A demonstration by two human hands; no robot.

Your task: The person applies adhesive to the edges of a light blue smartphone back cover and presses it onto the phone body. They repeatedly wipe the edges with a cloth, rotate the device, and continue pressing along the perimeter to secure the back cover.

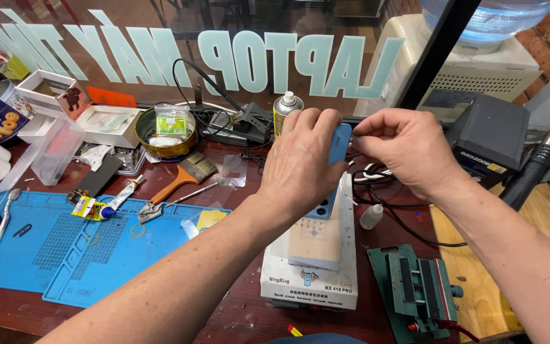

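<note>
My left hand [300, 159] grips a blue phone [339, 143] and holds it upright, its lower end resting on the white heating machine [345, 280]. My right hand [408, 150] pinches something small at the phone's top right edge; what it holds is too small to tell. Both forearms reach in from the bottom of the view, over the machine's pale plate [313, 245].
A blue work mat [65, 255] lies at the left with tweezers, a brush [183, 178] and a glue tube [112, 204]. A spray can [286, 108], a round tin [167, 130], boxes, a green vise [418, 290], a small white bottle [372, 216], black cables and a grey soldering station [488, 137] surround the machine.
</note>
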